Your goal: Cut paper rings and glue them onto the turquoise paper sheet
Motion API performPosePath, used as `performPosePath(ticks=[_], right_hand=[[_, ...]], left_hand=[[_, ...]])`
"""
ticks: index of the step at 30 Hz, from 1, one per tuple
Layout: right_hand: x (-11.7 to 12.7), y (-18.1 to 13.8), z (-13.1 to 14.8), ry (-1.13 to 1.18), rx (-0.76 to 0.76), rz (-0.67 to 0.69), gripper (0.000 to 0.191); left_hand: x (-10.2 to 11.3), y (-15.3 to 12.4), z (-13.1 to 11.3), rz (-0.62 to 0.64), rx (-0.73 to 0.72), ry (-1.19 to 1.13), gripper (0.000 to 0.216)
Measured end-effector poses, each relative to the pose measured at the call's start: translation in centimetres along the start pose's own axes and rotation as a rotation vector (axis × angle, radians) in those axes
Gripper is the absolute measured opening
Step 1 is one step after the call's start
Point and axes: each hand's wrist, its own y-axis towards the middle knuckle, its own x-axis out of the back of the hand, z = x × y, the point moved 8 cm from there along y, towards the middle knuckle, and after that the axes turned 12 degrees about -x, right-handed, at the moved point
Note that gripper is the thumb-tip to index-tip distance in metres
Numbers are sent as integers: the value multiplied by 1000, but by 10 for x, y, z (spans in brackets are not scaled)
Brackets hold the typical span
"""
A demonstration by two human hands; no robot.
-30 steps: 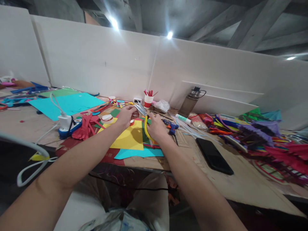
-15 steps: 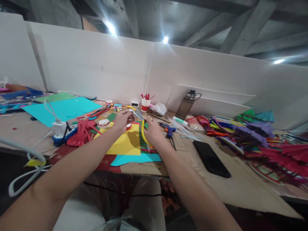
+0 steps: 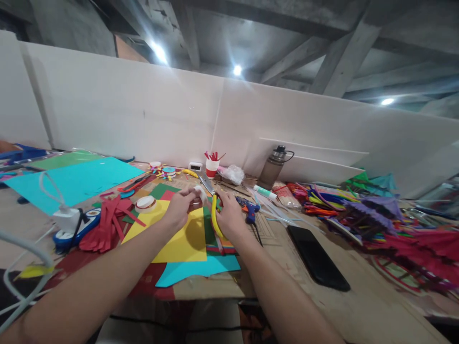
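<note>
My right hand is wrapped round the scissors' yellow handle. The scissors' metal blades point away from me and slightly left. My left hand has its fingers closed on a small curved white piece that looks like paper, close beside the blades. Part of this piece is hidden by the fingers. Under my left hand lies a yellow paper sheet, partly over green paper and a turquoise sheet. A white and red ring-like piece rests at the yellow sheet's upper left.
Red paper strips and a blue power strip lie to the left. Behind stand a cup of red strips and a bottle. At right are a glue gun, a phone and colourful craft sticks.
The view has tilted up and turned slightly right. The white piece in my left hand now shows more clearly beside the blades. My right hand still grips the scissors.
</note>
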Motion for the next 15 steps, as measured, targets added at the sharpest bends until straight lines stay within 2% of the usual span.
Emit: performPosePath(ticks=[4,10,13,15], right_hand=[[5,-3,4,73,52,-23,38],[7,-12,12,74,171,-43,30],[8,-13,13,66,199,-53,26],[6,-11,11,48,187,-48,28]], left_hand=[[3,-5,4,-75,46,-25,25],[-6,-13,4,54,78,-36,26],[-7,-15,2,66,86,-63,24],[-5,-14,0,32,92,-83,22]])
